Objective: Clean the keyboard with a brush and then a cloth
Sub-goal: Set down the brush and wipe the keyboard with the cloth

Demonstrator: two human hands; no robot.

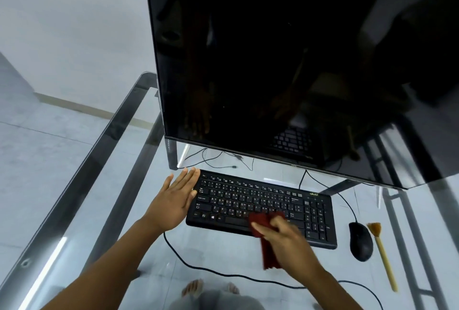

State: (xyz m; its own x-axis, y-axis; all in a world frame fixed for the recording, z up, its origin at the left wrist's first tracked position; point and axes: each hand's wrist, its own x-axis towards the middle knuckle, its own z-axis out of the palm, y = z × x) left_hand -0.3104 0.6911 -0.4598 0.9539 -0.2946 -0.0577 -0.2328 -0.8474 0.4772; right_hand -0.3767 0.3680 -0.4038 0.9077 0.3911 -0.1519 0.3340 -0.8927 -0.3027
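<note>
A black keyboard (pixel 258 200) lies on the glass table below the monitor. My right hand (pixel 285 237) grips a dark red cloth (pixel 263 221) and presses it on the keys near the space bar; part of the cloth hangs below the hand. With straight fingers, my left hand (pixel 173 200) rests flat against the keyboard's left end. A brush (pixel 381 250) with a pale yellow handle and tan bristles lies on the table to the right, beside the mouse, held by neither hand.
A large dark monitor (pixel 285 61) stands close behind the keyboard. A black mouse (pixel 360 241) sits right of the keyboard, with its cable running back. The keyboard cable (pixel 198 266) loops across the glass table (pixel 104 185) in front. My feet show through the glass.
</note>
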